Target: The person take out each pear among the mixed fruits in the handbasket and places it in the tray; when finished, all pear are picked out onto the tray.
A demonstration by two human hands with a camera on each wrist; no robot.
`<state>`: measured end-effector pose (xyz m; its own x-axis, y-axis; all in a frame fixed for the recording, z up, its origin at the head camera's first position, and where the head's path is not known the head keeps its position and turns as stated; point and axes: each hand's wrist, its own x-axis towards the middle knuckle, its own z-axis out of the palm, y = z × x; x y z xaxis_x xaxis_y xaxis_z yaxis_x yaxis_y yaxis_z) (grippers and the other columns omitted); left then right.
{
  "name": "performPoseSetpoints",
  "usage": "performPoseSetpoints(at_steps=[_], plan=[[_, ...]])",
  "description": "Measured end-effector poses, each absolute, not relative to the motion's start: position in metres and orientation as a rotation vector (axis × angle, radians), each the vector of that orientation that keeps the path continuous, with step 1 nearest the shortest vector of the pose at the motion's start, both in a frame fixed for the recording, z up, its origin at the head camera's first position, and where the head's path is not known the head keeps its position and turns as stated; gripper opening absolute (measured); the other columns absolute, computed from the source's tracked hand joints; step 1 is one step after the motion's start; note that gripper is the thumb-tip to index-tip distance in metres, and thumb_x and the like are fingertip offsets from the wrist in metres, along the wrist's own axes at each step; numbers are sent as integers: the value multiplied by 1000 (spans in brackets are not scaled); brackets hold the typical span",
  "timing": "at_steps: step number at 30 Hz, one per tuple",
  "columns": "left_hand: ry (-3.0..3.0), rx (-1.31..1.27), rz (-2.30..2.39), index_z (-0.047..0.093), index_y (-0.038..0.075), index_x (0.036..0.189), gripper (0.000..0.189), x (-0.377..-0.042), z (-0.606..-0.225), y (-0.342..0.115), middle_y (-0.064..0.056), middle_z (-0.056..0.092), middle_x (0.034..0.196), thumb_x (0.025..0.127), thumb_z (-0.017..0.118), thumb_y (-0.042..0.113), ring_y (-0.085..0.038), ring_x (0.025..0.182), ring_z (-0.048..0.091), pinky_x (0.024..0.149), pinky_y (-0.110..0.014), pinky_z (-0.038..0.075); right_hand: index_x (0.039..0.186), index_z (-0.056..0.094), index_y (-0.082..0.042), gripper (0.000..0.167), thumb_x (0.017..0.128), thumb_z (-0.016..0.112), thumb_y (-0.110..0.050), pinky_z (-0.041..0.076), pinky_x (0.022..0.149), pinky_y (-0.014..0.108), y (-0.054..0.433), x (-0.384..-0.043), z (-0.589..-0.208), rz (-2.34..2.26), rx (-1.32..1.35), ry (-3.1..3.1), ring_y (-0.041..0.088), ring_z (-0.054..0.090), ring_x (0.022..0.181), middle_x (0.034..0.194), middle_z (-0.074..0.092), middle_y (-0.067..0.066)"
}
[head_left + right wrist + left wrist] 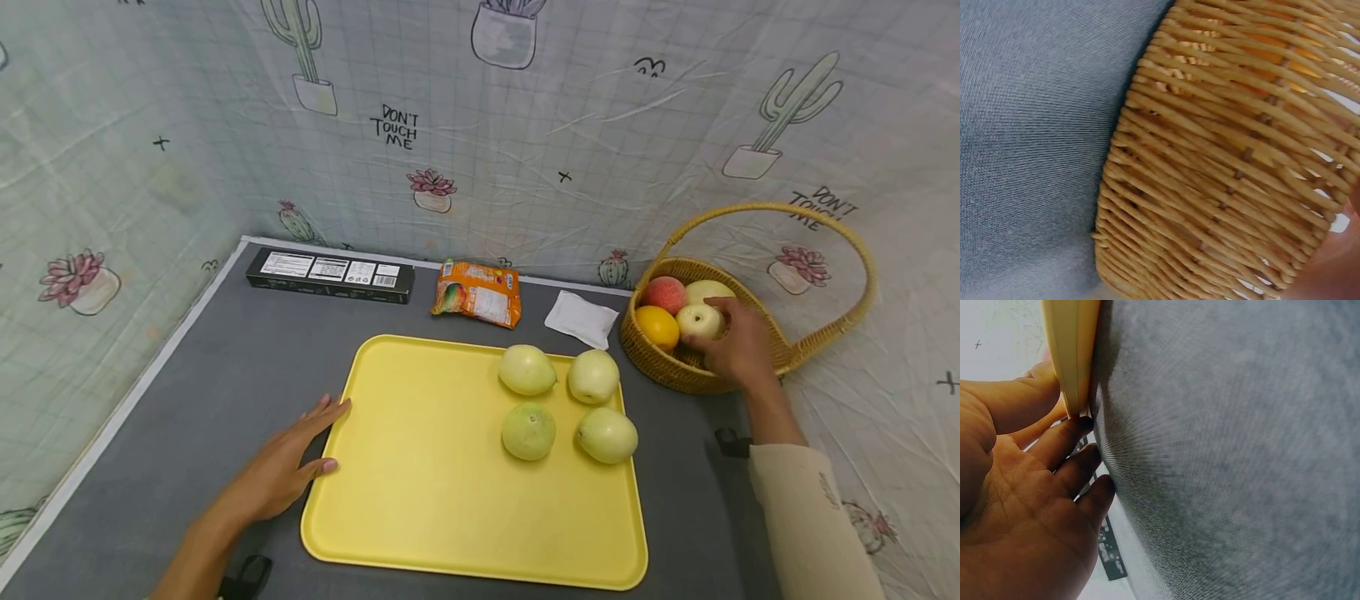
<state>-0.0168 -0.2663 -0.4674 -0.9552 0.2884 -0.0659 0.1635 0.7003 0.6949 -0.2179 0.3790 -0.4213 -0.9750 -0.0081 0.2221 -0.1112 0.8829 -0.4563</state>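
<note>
Tabletop [247, 375]: grey, with a pale strip along its left and far edges
Tray [420, 492]: yellow; lies flat toward the near edge, midway across
Green fruits [527, 370]: four, in two loose rows on the right half of the tray; the right one of the nearer row overlaps the tray's right rim as seen from the head
Basket [660, 371]: woven, tall handle; stands at the tabletop's far right corner, beside the tray but apart from it
Pale fruit [699, 325]: inside the basket; orange [657, 328] just beside it, peach [665, 293] and another pale piece [708, 291] behind
Right hand [738, 342]: reaches into the basket, fingers and thumb bent to either side of the pale fruit, a part-closed grip; whether it bears any weight, cannot tell; the wrist view gives mostly wicker
Left hand [276, 473]: fingers fairly straight, thumb spread; touches the tray's left rim, seemingly steadying it
Far edge: black box [330, 275] toward the left corner; orange bag [480, 292] near the middle; white packet [581, 318] between bag and basket
Step in hand: likely picking fruit from the basket, with four on the tray
Next move calls for: a firm hold, then a lift clear of rim and handle; gentle with the neighbours, which sit close
</note>
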Motion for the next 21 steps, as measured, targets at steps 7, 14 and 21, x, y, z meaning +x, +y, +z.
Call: performPoseSetpoints(at_steps=[7, 14, 21], plan=[[2749, 369, 1083, 39, 15, 166, 84, -17, -467, -266, -18, 35, 173, 93, 79, 15, -46, 160, 29, 125, -60, 25, 149, 54, 1, 72, 87, 89, -12, 40, 91, 60, 373, -209, -410, 747, 29, -2798, 52, 50, 117, 131, 56, 36], [2740, 362, 1085, 39, 15, 166, 84, -17, -467, -266, -19, 34, 172, 93, 80, 15, -49, 159, 29, 122, -65, 26, 150, 57, -3, 72, 88, 90, -19, 38, 86, 46, 362, -195, -397, 779, -9, -2739, 50, 52, 115, 131, 56, 32], [2744, 360, 1078, 39, 15, 166, 84, -17, -466, -265, -19, 34, 173, 93, 79, 15, -48, 160, 28, 127, -57, 22, 148, 61, -9, 72, 85, 93, -21, 39, 87, 30, 342, -180, -382, 829, 9, -2649, 41, 54, 115, 130, 56, 27]])
